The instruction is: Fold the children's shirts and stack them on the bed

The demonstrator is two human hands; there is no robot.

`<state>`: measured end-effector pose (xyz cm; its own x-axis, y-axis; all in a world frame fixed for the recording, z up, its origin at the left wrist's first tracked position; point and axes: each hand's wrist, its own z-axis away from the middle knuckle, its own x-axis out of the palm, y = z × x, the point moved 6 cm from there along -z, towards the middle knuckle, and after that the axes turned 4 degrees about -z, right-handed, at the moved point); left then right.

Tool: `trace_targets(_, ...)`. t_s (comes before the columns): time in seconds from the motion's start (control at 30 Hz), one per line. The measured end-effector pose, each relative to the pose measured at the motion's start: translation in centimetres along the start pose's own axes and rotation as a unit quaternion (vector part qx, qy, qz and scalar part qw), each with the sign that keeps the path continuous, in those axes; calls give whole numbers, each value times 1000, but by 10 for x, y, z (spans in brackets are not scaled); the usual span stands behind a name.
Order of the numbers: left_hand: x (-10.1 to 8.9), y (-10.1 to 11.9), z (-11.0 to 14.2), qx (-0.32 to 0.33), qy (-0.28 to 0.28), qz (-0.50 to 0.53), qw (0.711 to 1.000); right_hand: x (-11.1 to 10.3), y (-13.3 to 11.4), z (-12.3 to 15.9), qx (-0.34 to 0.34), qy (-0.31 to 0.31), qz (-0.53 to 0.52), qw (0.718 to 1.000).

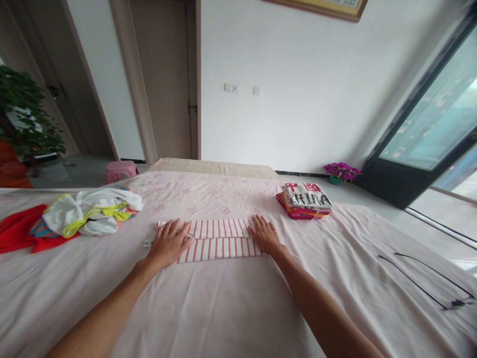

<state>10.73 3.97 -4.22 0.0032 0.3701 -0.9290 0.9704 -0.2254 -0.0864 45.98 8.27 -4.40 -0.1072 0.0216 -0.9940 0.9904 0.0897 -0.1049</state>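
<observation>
A white garment with red stripes (pixel 219 248) lies folded into a long flat strip on the pale pink bed sheet (pixel 223 308). My left hand (pixel 169 243) rests flat on its left end, fingers stretched out. On the right end lies my right hand (pixel 265 234), also flat with its fingers extended. A small white tag (pixel 147 243) sticks out at the strip's left edge. Which kind of garment it is cannot be made out in this folded state.
To the right is a stack of folded clothes (pixel 305 199), a white printed one on top. Crumpled clothes (pixel 89 211) lie at left. Eyeglasses (pixel 432 283) rest near the right edge. A pink stool (pixel 121 170) and purple flowers (pixel 341 171) stand beyond the bed.
</observation>
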Motion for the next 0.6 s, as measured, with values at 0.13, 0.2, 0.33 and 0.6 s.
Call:
trace_targets(0.13,-3,-5,7,-45,-20,-30,998,3,12,2,20,4,-1,1000)
trace_targets(0.2,-5,-7,10,-66,-27,-32,997,3,13,2,26,7,-5,1000)
trace_targets(0.33,-6,-8,16,-81,-32,-18,996,2,13,4,31,0,-19,999)
trace_targets(0.6,-10,-10,21,-53,22,-1,998,-38,25,7,137,7,-122,983)
